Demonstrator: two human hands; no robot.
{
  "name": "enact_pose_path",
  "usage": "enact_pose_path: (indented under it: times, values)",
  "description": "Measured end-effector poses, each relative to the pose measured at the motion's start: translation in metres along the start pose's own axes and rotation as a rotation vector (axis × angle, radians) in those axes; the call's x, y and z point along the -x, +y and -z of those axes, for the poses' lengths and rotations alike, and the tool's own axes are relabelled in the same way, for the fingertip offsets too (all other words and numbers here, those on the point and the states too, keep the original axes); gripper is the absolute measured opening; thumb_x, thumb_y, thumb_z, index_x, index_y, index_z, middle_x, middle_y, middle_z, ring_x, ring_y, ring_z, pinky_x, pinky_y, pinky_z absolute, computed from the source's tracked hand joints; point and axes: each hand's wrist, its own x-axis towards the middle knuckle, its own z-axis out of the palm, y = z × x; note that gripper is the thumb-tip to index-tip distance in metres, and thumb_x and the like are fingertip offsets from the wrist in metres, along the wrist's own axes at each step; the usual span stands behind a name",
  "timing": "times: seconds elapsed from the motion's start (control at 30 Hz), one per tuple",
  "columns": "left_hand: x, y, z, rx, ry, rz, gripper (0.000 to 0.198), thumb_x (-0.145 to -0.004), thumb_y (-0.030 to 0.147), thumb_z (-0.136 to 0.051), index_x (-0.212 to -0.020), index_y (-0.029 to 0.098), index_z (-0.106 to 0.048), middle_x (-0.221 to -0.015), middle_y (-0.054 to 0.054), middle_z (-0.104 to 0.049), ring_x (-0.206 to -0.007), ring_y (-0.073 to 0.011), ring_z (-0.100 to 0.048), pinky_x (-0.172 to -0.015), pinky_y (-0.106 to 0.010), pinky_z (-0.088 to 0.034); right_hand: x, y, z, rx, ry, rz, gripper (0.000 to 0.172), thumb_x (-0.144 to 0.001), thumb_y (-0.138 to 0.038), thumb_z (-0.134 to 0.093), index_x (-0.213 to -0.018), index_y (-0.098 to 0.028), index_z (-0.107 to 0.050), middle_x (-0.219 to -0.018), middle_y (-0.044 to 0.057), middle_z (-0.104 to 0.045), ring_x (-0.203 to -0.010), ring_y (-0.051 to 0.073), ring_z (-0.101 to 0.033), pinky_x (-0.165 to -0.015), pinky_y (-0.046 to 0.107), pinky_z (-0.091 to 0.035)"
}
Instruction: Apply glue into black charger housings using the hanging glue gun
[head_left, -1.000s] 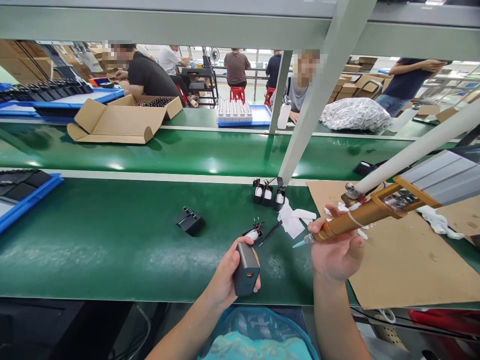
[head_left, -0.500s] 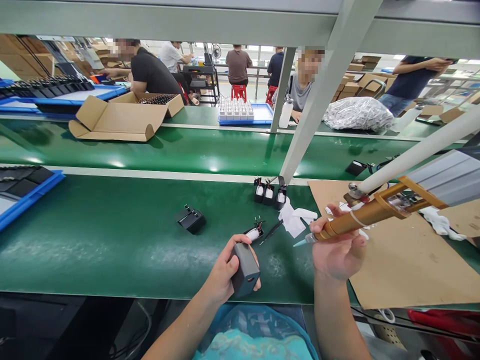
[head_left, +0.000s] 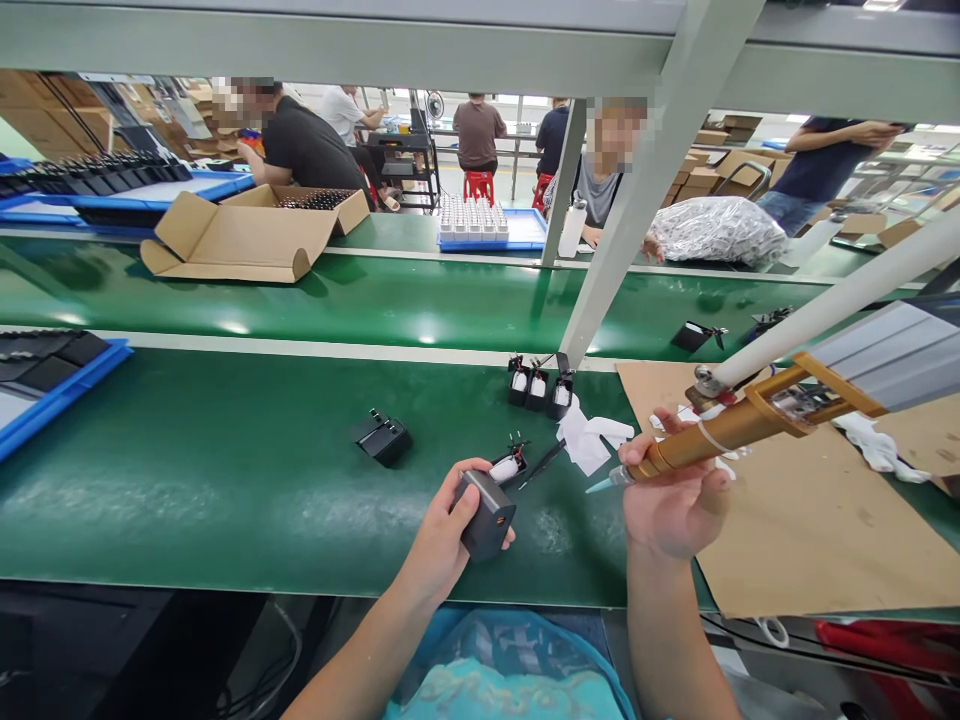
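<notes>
A dark grey box-shaped housing (head_left: 487,515) is in my left hand (head_left: 444,530), with the thumb on its near side and the fingers round it. My right hand (head_left: 675,500) holds a gold-coloured dispensing tool (head_left: 701,442) from below, its pale blue nozzle pointing left. Just beyond the housing lies an open black part (head_left: 508,464) with a white piece and red wires, beside a thin black stick (head_left: 541,465). Three similar black parts (head_left: 537,388) stand farther back, near white paper pieces (head_left: 586,443). A black unit (head_left: 382,438) rests on the green surface to the left.
Brown cardboard (head_left: 817,520) covers the right side of the bench. A slanted metal post (head_left: 637,190) rises behind the parts. At the left edge is a blue tray (head_left: 67,392). Beyond the green belt (head_left: 360,300) are an open carton (head_left: 232,240), a plastic-wrapped bundle (head_left: 716,230) and several people.
My left hand has tilted the housing and raised it slightly, so its end with a small orange slot shows more. Across the belt, a person's hand now appears beside the plastic bundle.
</notes>
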Motion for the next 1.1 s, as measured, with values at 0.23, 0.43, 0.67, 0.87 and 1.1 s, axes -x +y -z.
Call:
enact_pose_path:
  times: [0.23, 0.43, 0.67, 0.87, 1.1]
  values:
    - [0.009, -0.009, 0.031, -1.224, 0.221, -0.433, 0.031, -0.087, 0.039, -0.057, -0.115, 0.026, -0.054, -0.098, -0.002, -0.067, -0.077, -0.0189, -0.065, -0.065, -0.027, -0.049, 0.0, 0.002, 0.0, 0.052, 0.029, 0.031, 0.042, -0.075, -0.056, -0.059, -0.105, -0.026, -0.062, -0.118, 0.006, -0.058, -0.061, 0.013, -0.059, -0.056, 0.031, -0.046]
    - [0.004, -0.022, 0.032, -1.833, 0.221, -0.642, 0.031, -0.092, 0.026, -0.05, -0.122, 0.021, -0.055, -0.095, -0.007, -0.067, -0.081, -0.0222, -0.06, -0.072, -0.032, -0.049, -0.003, 0.006, -0.002, 0.244, 0.123, 0.127, 0.036, -0.078, -0.032, -0.065, -0.113, -0.031, -0.056, -0.126, 0.003, -0.053, -0.088, 0.018, -0.062, -0.08, 0.036, -0.048]
    - [0.018, -0.014, 0.024, -1.758, 0.17, -0.364, 0.076, -0.087, 0.02, -0.051, -0.15, 0.029, -0.009, -0.125, -0.014, -0.048, -0.088, -0.0248, -0.06, -0.068, -0.038, -0.053, -0.004, 0.005, 0.0, 0.506, 0.056, 0.101, 0.065, -0.079, -0.023, -0.066, -0.137, -0.034, -0.039, -0.143, 0.002, -0.039, -0.132, 0.021, -0.038, -0.11, 0.046, -0.029]
    - [0.032, -0.02, 0.025, -1.015, -0.037, -0.095, 0.089, -0.077, 0.018, -0.064, -0.146, 0.042, -0.013, -0.135, -0.008, -0.037, -0.076, -0.0126, -0.061, -0.065, -0.03, -0.059, 0.067, 0.02, 0.008, 0.776, -0.487, 0.108, 0.032, -0.08, -0.017, -0.062, -0.111, -0.028, -0.064, -0.109, 0.007, -0.063, -0.101, 0.023, -0.061, -0.088, 0.041, -0.052]
    - [0.029, -0.018, 0.034, -0.796, -0.067, -0.054, 0.041, -0.09, 0.027, -0.05, -0.131, 0.03, -0.047, -0.112, -0.005, -0.054, -0.082, -0.0136, -0.059, -0.066, -0.027, -0.059, 0.104, 0.035, 0.016, 1.081, -0.814, 0.346, 0.032, -0.082, -0.018, -0.061, -0.114, -0.023, -0.062, -0.112, 0.012, -0.062, -0.098, 0.024, -0.062, -0.079, 0.039, -0.057]
